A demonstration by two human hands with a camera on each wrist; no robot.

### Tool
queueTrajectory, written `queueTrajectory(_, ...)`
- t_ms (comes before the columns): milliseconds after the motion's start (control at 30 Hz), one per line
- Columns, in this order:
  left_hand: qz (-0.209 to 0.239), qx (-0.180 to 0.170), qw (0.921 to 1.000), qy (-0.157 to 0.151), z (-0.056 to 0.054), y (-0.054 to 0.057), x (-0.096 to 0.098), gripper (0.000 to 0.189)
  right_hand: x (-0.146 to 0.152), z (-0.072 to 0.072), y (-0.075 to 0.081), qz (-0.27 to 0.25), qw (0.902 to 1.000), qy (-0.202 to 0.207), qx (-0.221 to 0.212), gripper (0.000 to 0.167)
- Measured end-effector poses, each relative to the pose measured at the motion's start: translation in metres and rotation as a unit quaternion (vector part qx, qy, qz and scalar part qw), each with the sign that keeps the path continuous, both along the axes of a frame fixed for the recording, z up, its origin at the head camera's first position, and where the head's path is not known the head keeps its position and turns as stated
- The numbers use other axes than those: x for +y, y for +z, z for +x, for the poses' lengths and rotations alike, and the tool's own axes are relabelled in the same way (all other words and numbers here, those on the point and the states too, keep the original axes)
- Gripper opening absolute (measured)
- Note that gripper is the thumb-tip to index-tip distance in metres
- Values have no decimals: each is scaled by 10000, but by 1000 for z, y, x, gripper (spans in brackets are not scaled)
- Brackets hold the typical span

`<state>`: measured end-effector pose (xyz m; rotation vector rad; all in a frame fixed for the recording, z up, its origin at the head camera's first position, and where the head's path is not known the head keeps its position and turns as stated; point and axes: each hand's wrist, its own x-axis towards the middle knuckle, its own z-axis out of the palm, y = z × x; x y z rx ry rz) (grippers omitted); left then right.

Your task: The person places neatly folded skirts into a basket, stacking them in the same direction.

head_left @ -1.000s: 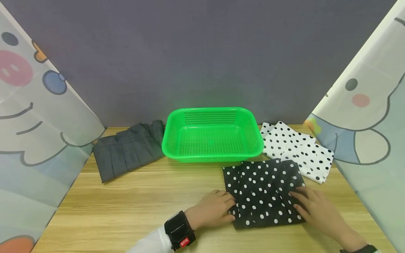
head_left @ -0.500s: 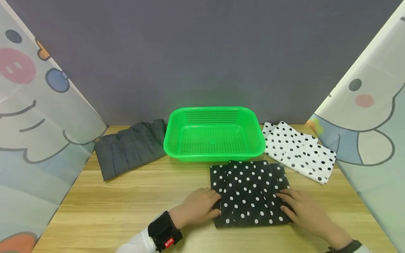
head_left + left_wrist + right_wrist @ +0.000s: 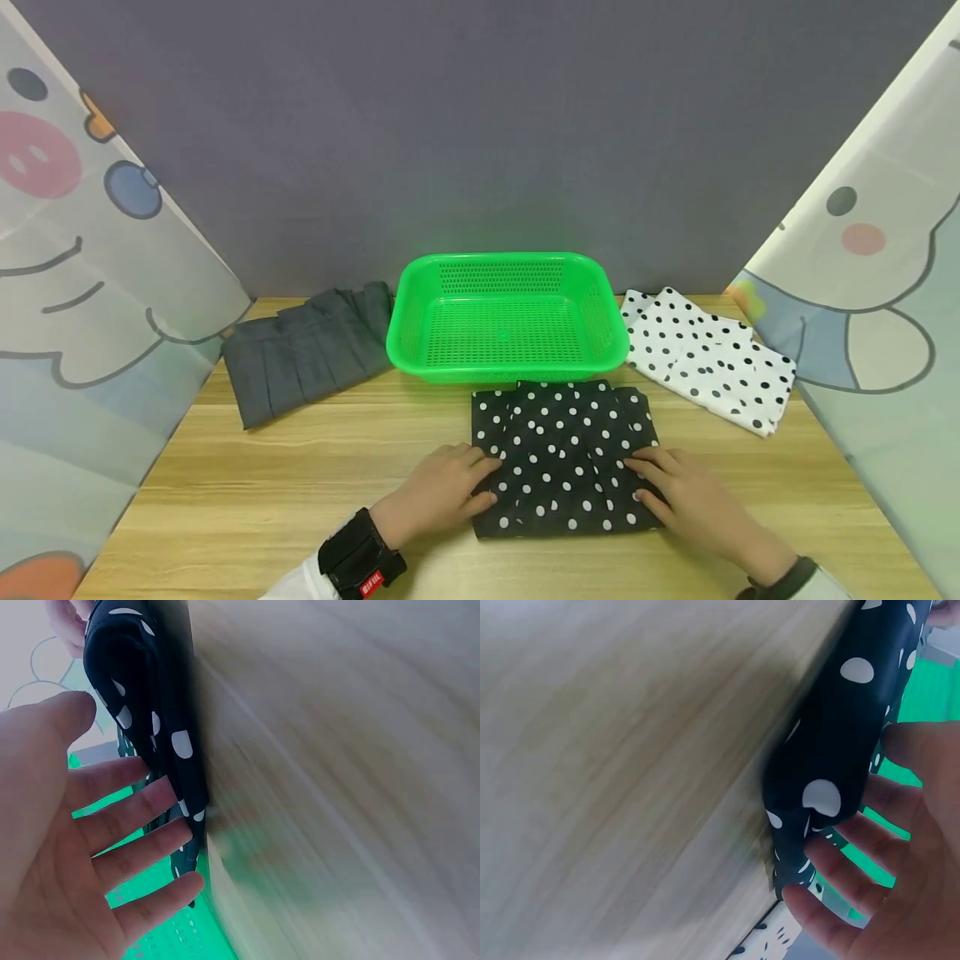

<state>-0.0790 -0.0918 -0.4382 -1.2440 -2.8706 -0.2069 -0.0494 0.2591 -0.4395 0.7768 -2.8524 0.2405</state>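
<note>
A folded black cloth garment with white polka dots [image 3: 562, 458] lies flat on the table, just in front of the green basket. My left hand [image 3: 442, 492] touches its left edge with extended fingers. On the opposite edge rest the fingertips of my right hand [image 3: 693, 504]. Seen from the left wrist, the left fingers [image 3: 142, 855] are spread and fairly straight against the folded layers [image 3: 142, 690]. The right wrist view has the slightly bent right fingers [image 3: 855, 877] along the thick fold of the black cloth [image 3: 832, 742], not wrapped round it.
The green perforated basket [image 3: 506, 367] stands at the back middle, and I see nothing in it. A folded dark grey pleated cloth [image 3: 311, 354] lies to its left. To its right is a folded white cloth with black dots [image 3: 708, 358]. Behind rises a grey panel [image 3: 480, 133].
Both hands and the black dotted cloth between them have slid left across the table, and the cloth now sits in front of the basket, farther from the white dotted cloth.
</note>
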Motion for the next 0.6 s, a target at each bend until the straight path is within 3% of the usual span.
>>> queueTrajectory(600, 89, 397, 9982, 430, 4, -2, -37, 34, -40, -8, 5, 9, 9984, 386, -409, 32)
